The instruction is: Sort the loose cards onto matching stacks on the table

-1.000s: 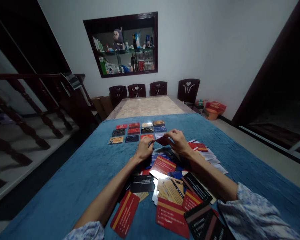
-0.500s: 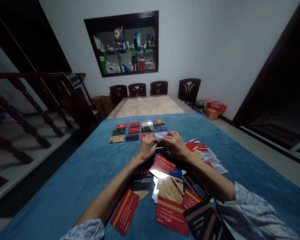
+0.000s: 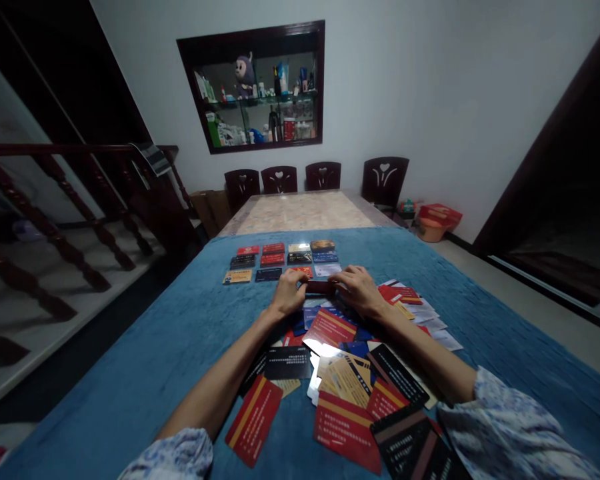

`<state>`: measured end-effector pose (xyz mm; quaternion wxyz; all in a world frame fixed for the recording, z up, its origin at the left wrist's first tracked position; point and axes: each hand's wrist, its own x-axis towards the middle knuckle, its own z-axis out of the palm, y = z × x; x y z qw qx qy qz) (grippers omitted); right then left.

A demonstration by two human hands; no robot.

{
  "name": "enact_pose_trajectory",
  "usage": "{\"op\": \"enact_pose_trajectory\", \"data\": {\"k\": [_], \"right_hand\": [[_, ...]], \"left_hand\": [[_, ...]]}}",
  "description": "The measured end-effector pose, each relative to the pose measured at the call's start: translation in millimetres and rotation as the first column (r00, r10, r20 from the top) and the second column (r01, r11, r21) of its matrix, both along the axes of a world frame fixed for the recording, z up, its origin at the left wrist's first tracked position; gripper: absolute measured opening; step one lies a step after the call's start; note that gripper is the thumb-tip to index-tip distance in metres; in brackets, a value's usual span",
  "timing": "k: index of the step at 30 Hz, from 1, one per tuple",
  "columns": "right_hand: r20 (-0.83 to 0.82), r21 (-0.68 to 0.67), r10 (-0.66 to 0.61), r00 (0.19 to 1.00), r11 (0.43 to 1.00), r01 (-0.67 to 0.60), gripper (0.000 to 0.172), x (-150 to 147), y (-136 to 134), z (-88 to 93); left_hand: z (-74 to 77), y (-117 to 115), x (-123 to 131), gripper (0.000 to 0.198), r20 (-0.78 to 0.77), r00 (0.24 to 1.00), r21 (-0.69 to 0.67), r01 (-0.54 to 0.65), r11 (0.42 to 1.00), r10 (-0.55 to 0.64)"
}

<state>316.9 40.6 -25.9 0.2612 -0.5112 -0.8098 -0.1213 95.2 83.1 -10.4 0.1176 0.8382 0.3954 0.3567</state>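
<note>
My left hand (image 3: 287,293) and my right hand (image 3: 360,291) pinch the two ends of a dark reddish stack of cards (image 3: 320,287), held on edge just above the table. How many cards are in it I cannot tell. Below my hands spreads a loose pile of cards, among them a red card with a yellow stripe (image 3: 331,328), a black card (image 3: 289,362) and a yellow card (image 3: 347,380). Beyond my fingers, small card stacks stand in rows, with an orange-red card (image 3: 300,272) and a white card (image 3: 327,269) closest to my hands.
A blue cloth (image 3: 180,353) covers the near table. White and red cards (image 3: 423,310) lie fanned beyond my right forearm. Dark chairs (image 3: 385,180) line the far end, under a wall shelf (image 3: 260,143). A wooden railing (image 3: 55,200) stands to the left.
My hands have moved slightly apart, and the dark reddish stack between them now shows more fully. The view has shifted a little. The cards on the table lie as before.
</note>
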Motion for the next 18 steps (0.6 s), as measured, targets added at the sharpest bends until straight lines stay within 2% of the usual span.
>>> {"op": "enact_pose_trajectory", "data": {"k": [4, 8, 12, 18], "right_hand": [[0.016, -0.014, -0.031, 0.999, 0.999, 0.031, 0.027, -2, -1, -0.2], [0.035, -0.023, -0.04, 0.999, 0.999, 0.041, 0.026, -3, -2, -1.6], [0.017, -0.056, -0.016, 1.0, 0.998, 0.017, 0.026, -5, -2, -1.9], [0.002, -0.123, -0.033, 0.999, 0.992, 0.033, 0.023, -11, -5, -0.1]], "left_hand": [[-1.2, 2, -3, 0.02, 0.006, 1.0, -0.006, 0.007, 1.0, -0.007], [-3.7, 3, -6, 0.032, 0.011, 0.999, 0.005, 0.041, 0.999, -0.041], [-8.2, 5, -8, 0.031, -0.045, 0.996, 0.024, 0.073, 0.997, -0.072], [-8.3, 4, -8, 0.031, -0.132, 0.99, 0.014, 0.056, 0.998, -0.053]]}}
